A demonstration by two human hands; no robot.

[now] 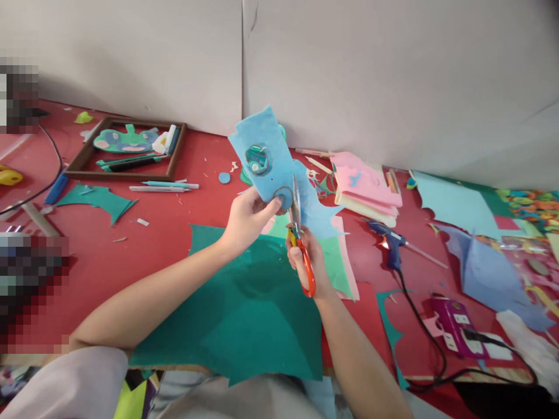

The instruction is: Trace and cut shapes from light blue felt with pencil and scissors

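My left hand (251, 215) pinches a light blue felt piece (267, 139) at its lower edge and holds it up above the table. The felt has a round hole, and a drawn circle lies near my left thumb. My right hand (308, 256) grips orange-handled scissors (308, 270), whose blades point upward along the felt's right edge. Whether the blades are cutting into the felt cannot be made out. Below both hands lies a large dark green felt sheet (244, 326), with another blue felt scrap (318, 203) behind the scissors.
A brown frame (126, 176) holding green cut-outs and pens is at the back left. Pink folded felt (367, 180) lies right of the hands. A blue glue gun (388, 238) and a purple power strip (456, 326) with black cords sit at right. A pale wall stands behind.
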